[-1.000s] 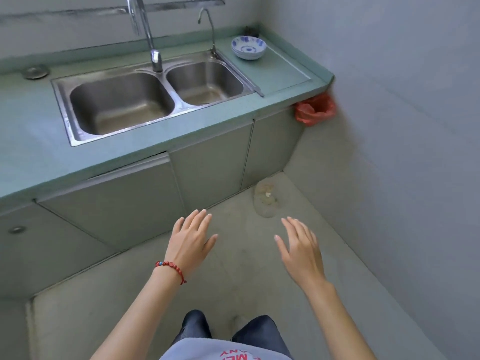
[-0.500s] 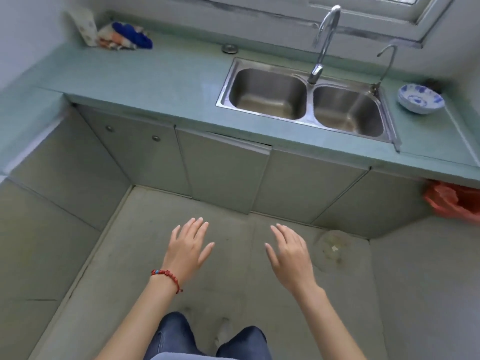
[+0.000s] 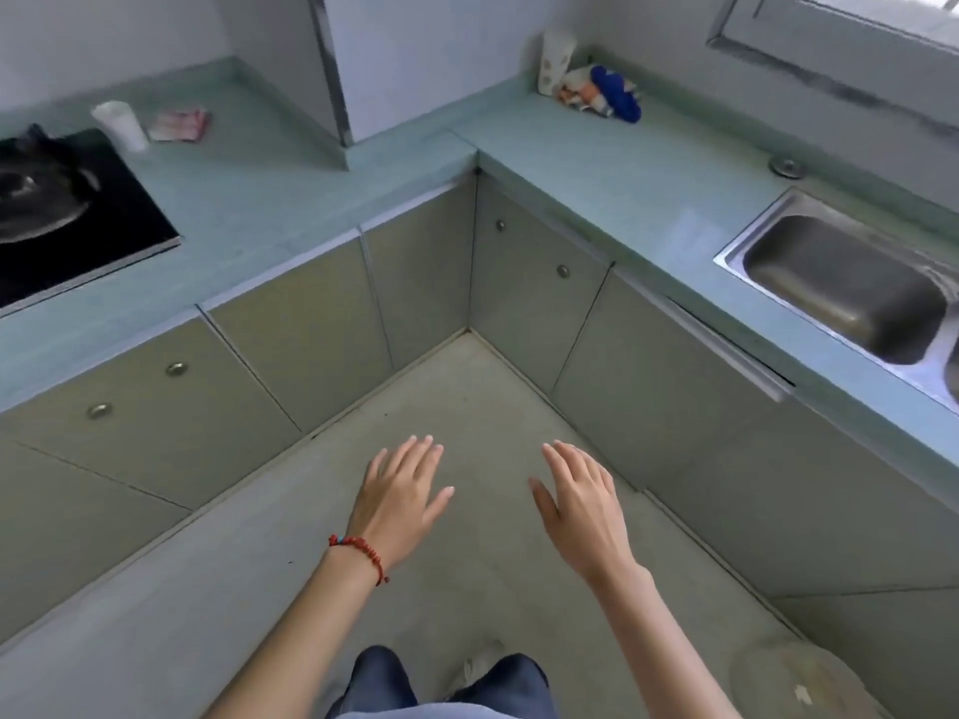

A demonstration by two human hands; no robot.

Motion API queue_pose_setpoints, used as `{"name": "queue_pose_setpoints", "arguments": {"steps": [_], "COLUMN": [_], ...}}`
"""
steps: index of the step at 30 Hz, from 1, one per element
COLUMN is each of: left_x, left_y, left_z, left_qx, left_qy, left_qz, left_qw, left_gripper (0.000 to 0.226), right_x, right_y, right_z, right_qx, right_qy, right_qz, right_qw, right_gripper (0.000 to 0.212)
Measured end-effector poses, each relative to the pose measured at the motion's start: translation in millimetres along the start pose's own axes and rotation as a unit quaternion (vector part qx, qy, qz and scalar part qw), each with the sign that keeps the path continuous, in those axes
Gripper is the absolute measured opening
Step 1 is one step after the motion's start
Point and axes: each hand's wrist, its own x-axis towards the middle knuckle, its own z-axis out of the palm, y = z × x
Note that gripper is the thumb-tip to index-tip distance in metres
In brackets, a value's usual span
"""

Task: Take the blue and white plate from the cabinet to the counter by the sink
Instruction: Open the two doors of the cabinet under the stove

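My left hand (image 3: 402,498), with a red bead bracelet at the wrist, and my right hand (image 3: 576,498) hover palm-down over the floor, fingers spread, holding nothing. Closed grey cabinet doors (image 3: 534,282) with round knobs line the corner under the pale green counter (image 3: 622,163). The left basin of the steel sink (image 3: 840,290) shows at the right edge. No blue and white plate is in view.
A black stove top with a dark pan (image 3: 46,199) lies at far left, a white cup (image 3: 122,124) and a pink packet (image 3: 179,126) behind it. A white bag and blue-orange cloths (image 3: 604,90) sit in the counter's back corner. A round floor drain (image 3: 794,677) is lower right.
The view has swung left from the sink toward the counter corner and stove. The blue and white bowl beside the sink has left the frame. Both hands stay open, held out in front.
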Motion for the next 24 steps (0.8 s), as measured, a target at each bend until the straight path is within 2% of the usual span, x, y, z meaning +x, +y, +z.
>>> {"name": "queue_pose_setpoints", "arguments": {"steps": [16,24], "left_x": [-152.4,-217.6], "left_y": [-205.1,-274.9], "left_z": [-14.3,-17.1], "left_qx": [-0.031,-0.037], "left_qy": [0.065,0.079], "left_qz": [-0.19,-0.262], "left_qw": [0.979,0.961], "left_gripper": [0.051,0.051], "right_x": [-2.7,-13.7], "right_y": [-235.0,-328.6], "right_z": [67.5,91.3], "right_qx": [0.032,0.026], "right_qy": [-0.088,-0.115], "right_qz": [-0.185,-0.251], "right_qw": [0.978,0.961], "right_gripper": [0.05,0.047]}}
